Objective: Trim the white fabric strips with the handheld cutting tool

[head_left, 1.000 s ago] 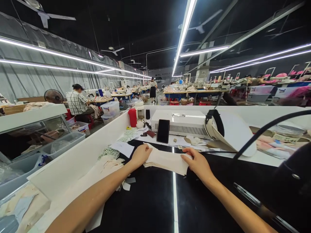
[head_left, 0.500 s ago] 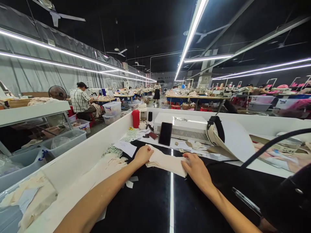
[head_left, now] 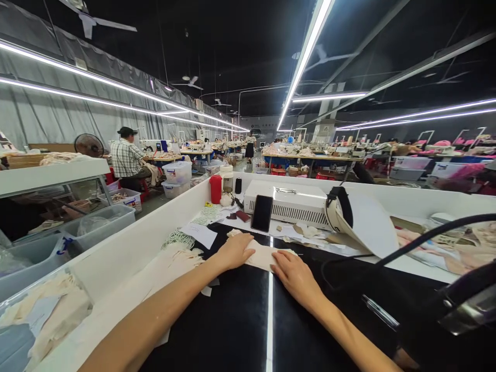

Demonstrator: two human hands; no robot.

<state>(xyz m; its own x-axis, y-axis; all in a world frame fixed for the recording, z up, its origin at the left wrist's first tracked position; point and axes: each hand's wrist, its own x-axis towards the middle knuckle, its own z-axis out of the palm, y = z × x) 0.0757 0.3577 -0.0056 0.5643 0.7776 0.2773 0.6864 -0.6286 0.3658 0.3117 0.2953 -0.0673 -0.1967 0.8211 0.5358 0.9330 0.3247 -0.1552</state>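
Cream fabric (head_left: pixel 261 257) lies crosswise on the black worktop (head_left: pixel 225 330)

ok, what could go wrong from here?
1. The left hand and right hand both rest on the cream cloth; uneven pressure could ruck it.
2. The phone propped before the white box might topple if nudged.
3. Loose scraps near the left forearm could get dragged along.

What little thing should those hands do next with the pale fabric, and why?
Maybe slide the right hand gently away from the left hand, smoothing the pale fabric: both hands lie on top of it, backs up, with a strip showing between them, above the black surface.
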